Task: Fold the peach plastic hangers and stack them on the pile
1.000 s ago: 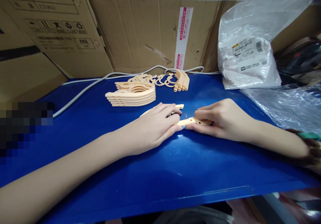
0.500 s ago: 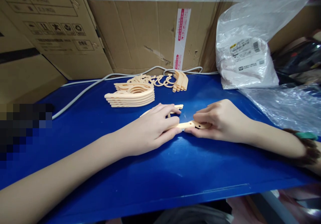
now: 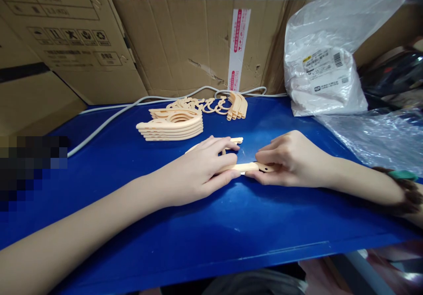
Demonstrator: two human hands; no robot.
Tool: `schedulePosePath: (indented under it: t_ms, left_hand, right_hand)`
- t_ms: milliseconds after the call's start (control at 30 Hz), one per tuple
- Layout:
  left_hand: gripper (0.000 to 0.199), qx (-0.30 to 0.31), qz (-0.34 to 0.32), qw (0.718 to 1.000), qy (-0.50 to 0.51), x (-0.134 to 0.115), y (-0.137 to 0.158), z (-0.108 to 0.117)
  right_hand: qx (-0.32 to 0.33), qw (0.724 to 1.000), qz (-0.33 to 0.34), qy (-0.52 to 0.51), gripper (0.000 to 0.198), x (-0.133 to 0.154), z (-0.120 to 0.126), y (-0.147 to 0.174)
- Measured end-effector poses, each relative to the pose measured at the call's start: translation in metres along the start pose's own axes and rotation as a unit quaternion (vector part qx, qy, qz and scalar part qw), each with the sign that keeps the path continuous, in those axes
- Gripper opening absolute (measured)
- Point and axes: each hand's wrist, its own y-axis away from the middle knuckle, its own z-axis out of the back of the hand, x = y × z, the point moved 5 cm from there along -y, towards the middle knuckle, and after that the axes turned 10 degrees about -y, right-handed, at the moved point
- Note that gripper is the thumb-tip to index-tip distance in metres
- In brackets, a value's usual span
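Observation:
Under my left hand [image 3: 211, 165] is a cream plastic hanger piece [image 3: 246, 167], pinched between thumb and fingers; part of it is covered by the palm. My right hand [image 3: 286, 160] grips a second cream piece with small holes [image 3: 264, 167], which meets the end of the first one. Behind my left fingers, another cream arm [image 3: 237, 140] lies on the blue table [image 3: 198, 237]. Farther back stands a stack of cream hanger parts [image 3: 172, 129]. Beside it are loose hooks [image 3: 211, 105] and several curved arm pieces [image 3: 238, 106].
A white cable [image 3: 109, 129] runs along the back and left of the table. Cardboard boxes [image 3: 185, 43] wall off the back and left. At the right sit a white plastic bag [image 3: 325, 74] with a label and clear plastic film [image 3: 390, 140].
The joint between the two hanger pieces has dropped slightly and the piece in my left hand has turned a little. Both hands stay almost in place.

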Motion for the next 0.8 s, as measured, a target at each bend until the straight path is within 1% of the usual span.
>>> schedulePosePath:
  t_ms: [67,133,233,267,367,433,633,800]
  left_hand:
    - [0.026,-0.006,0.014,1.0,0.024,0.001,-0.001,0.001]
    - [0.028,-0.02,0.042,0.998,0.05,0.006,-0.001,0.002]
    - [0.02,-0.036,0.076,0.994,0.066,0.017,-0.001,0.003]
    - [0.019,-0.04,0.079,0.994,0.067,0.02,-0.001,0.003]
    - [0.024,-0.063,0.082,0.993,0.065,0.027,-0.001,0.006]
    - [0.025,-0.076,0.088,0.991,0.064,0.029,-0.001,0.007]
    - [0.03,-0.112,0.113,0.986,0.059,0.032,-0.001,0.008]
    - [0.025,-0.127,0.121,0.983,0.056,0.032,-0.002,0.008]
  right_hand:
    - [0.013,1.0,0.023,-0.014,0.042,0.002,-0.001,0.001]
    - [0.033,0.998,0.046,-0.033,0.042,0.006,-0.002,0.003]
    - [0.059,0.995,0.057,-0.061,0.04,0.014,-0.003,0.005]
    - [0.062,0.994,0.059,-0.071,0.038,0.017,-0.002,0.006]
    - [0.068,0.99,0.071,-0.099,0.032,0.023,-0.001,0.006]
    - [0.077,0.989,0.077,-0.1,0.031,0.024,-0.001,0.004]
    - [0.082,0.989,0.082,-0.092,0.047,0.02,-0.005,-0.001]
    - [0.077,0.989,0.091,-0.086,0.05,0.019,-0.003,-0.003]
